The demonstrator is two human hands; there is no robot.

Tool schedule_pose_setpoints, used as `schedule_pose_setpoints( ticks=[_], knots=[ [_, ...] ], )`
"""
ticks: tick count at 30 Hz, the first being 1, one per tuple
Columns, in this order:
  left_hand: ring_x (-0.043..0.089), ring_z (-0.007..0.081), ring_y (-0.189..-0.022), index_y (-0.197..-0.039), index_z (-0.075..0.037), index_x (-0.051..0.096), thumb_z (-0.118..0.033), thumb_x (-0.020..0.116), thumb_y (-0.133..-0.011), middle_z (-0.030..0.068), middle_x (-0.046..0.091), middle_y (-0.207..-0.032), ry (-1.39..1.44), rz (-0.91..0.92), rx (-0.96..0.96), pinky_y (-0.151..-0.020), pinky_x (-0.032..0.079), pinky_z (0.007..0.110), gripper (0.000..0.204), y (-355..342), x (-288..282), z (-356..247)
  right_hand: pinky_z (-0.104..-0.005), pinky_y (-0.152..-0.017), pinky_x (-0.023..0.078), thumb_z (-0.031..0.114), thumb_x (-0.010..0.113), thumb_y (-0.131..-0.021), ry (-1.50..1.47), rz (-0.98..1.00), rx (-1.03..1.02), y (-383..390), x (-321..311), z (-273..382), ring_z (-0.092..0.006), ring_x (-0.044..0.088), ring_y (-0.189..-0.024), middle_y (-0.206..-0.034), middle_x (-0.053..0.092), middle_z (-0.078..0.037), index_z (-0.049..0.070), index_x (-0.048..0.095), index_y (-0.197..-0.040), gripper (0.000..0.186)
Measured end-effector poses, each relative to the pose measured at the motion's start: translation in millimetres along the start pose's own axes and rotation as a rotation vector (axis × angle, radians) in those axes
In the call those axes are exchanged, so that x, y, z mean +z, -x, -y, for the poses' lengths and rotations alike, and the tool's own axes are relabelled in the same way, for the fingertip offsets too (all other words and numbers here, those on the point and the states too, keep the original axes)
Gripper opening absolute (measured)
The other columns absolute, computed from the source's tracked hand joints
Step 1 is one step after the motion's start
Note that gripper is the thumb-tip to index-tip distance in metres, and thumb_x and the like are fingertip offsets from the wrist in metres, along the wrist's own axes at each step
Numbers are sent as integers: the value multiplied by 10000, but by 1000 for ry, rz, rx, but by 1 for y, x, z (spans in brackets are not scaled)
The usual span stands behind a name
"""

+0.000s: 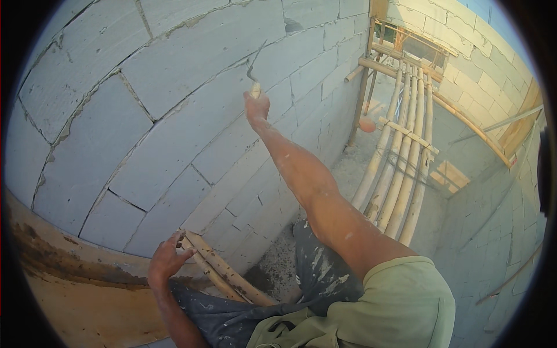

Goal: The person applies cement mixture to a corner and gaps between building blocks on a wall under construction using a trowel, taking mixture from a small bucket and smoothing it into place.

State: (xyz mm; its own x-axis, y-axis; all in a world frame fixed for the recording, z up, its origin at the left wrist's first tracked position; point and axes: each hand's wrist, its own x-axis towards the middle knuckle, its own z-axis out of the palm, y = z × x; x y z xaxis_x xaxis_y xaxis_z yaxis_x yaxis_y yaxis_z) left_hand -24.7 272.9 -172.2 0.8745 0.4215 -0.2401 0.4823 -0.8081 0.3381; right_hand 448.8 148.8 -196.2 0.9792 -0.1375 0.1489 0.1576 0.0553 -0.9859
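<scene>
My right arm reaches up to the wall of large pale blocks (pixel 191 81), and my right hand (pixel 257 108) is closed round the light handle of a trowel (pixel 255 89). Its thin, bent metal shank points up along the wall face; the blade shows nearly edge-on, so I cannot tell whether it touches the blocks. Low on the left, my left hand (pixel 165 259) has its fingers curled over the upper end of a bamboo pole (pixel 217 264). A second pole lies alongside that one, both slanting down beside my knees.
A wooden beam or board (pixel 87 261) runs along the lower left. To my right stretches a walkway of several bamboo poles (pixel 400 168) with a crosspiece tied on. Beyond stand another block wall (pixel 493 69) and a wooden frame (pixel 522 119). Rough grey ground (pixel 275 261) lies below.
</scene>
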Motion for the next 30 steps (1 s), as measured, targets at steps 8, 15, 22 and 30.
schedule_pose_setpoints(
  ticks=[8, 15, 22, 30],
  knots=[
    [659, 356, -1215, -1428, -30, 575, -340, 829, -860, 224, 684, -1309, -34, 21, -11, -1026, 513, 457, 695, 9, -3, -17, -371, -319, 424, 119, 644, -930, -642, 208, 103, 8, 20, 76, -195, 548, -448, -753, 554, -81, -4, 490, -1044, 228],
    [663, 377, -1181, -1387, -35, 597, -311, 833, -850, 227, 713, -1222, -18, -34, 45, -992, 513, 475, 648, 12, -2, -19, -387, -338, 470, 176, 647, -954, -735, 163, 253, 15, 21, 86, -214, 558, -464, -830, 564, -115, -14, 507, -1050, 255],
    [668, 365, -1216, -1429, -27, 571, -316, 832, -854, 225, 682, -1317, -56, 4, 6, -1023, 516, 460, 694, 14, -6, -22, -378, -341, 460, 177, 590, -950, -784, 154, 156, 16, 21, 109, -199, 525, -433, -730, 506, -70, 23, 480, -1000, 197],
    [668, 364, -1218, -1434, -37, 572, -332, 830, -855, 218, 689, -1310, -51, 15, 3, -1022, 517, 454, 699, 11, -4, -21, -375, -350, 473, 162, 595, -957, -787, 176, 14, 26, 25, 112, -191, 538, -461, -807, 525, -99, 18, 427, -1082, 254]
  ],
)
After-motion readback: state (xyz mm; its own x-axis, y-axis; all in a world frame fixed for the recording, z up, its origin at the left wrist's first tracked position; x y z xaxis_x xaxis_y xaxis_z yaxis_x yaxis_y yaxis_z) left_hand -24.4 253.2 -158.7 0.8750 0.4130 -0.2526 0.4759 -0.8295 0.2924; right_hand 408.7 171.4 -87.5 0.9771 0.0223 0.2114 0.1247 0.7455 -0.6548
